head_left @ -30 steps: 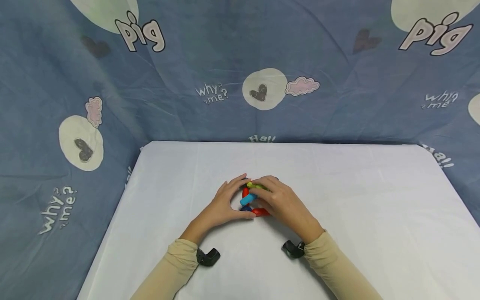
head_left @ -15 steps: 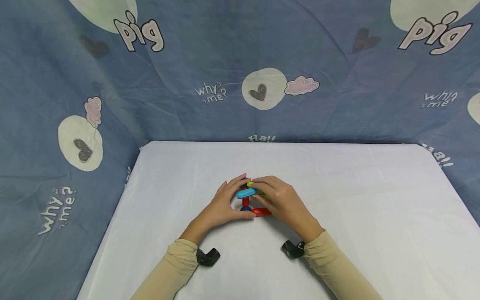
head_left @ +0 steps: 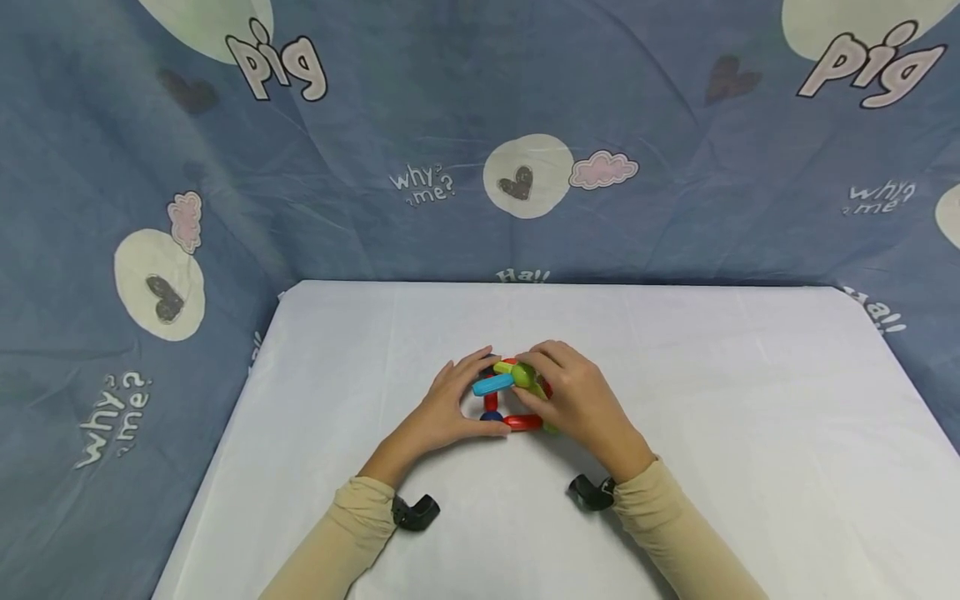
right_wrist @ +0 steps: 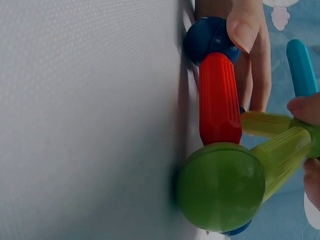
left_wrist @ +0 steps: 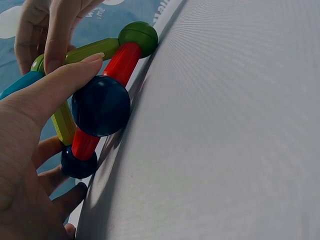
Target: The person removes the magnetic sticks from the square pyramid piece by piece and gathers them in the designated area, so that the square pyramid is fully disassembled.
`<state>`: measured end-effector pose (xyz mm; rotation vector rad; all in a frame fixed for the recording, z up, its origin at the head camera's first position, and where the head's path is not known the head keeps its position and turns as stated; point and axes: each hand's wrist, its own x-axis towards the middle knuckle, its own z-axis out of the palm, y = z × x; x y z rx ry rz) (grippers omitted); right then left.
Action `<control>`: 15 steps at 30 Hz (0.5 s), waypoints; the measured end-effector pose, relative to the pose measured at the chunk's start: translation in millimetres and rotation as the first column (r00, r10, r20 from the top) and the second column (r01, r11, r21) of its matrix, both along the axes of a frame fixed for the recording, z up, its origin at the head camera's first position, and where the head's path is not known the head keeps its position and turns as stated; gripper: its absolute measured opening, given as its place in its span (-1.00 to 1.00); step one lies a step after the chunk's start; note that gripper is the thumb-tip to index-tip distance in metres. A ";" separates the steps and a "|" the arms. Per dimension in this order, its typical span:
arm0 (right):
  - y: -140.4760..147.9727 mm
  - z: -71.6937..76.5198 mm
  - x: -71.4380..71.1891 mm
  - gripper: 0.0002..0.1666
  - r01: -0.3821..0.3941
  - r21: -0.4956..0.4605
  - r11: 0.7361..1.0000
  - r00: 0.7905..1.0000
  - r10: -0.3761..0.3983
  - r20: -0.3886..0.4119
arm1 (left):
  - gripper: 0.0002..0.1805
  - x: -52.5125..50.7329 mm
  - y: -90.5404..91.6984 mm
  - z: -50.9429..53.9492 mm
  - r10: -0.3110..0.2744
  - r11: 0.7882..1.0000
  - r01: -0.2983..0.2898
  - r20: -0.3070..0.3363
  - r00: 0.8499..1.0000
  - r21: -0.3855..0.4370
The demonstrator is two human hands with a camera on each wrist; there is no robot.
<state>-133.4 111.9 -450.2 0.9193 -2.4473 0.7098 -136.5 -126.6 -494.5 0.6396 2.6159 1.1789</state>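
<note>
A ball-and-rod magnetic building toy stands on the white table between both hands. Red rods (right_wrist: 220, 97) join blue balls (left_wrist: 100, 106) and a green ball (right_wrist: 221, 187) along its base. Yellow-green rods (right_wrist: 282, 155) slope up to a smaller green ball (head_left: 522, 376) at the top, from which a light blue rod (head_left: 492, 385) sticks out leftward. My left hand (head_left: 448, 407) spans the left side, thumb against the near blue ball and fingers by the far one. My right hand (head_left: 579, 395) pinches the top green ball. Its fingers hide part of the right side.
The white tabletop (head_left: 750, 433) extends around the toy on all sides. Behind it and to the left hangs a blue printed cloth (head_left: 420, 100). Black wrist cameras (head_left: 416, 513) sit on both wrists, just above the table.
The light blue rod has swung from slanting down to nearly level, pointing left. My right hand has shifted slightly right, uncovering the top green ball. The left hand has stayed put.
</note>
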 end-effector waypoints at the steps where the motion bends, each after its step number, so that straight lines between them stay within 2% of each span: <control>1: 0.0 0.1 -0.3 -0.56 -0.001 -0.005 1.000 1.000 0.001 0.002 | 0.10 0.1 -0.2 -0.1 0.000 1.000 0.000 -0.001 1.000 0.003; 15: -1.1 -4.1 -0.1 -0.60 0.021 -0.097 0.995 0.998 -0.016 0.055 | 0.11 -1.4 -0.2 -1.6 -0.001 1.000 0.001 0.004 1.000 0.005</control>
